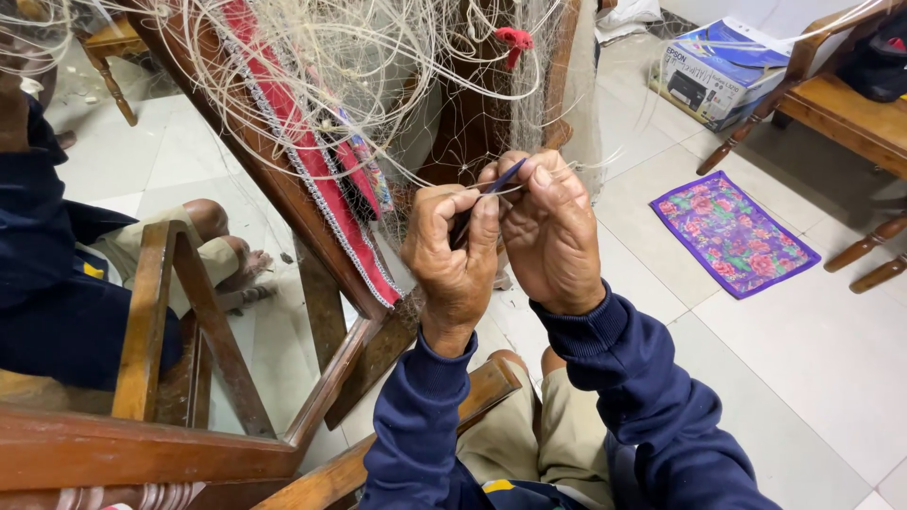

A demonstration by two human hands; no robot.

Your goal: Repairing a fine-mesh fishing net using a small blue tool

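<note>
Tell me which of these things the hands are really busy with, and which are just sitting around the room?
In use:
- left hand and right hand, pinched together on a thin dark tool
- pale fishing net, draped over the wooden frame

Lying about:
- purple flowered mat on the floor
- cardboard box
- wooden bench
- another seated person's foot

A floral purple mat [733,232] is lying on the pale tiled floor [803,349]. Beyond the mat a printer carton [723,71] is sitting just beside a wooden bench [841,109]. Well to the mat's left, another person's bare knee [206,219] is showing behind a wooden chair arm [151,312].
</note>
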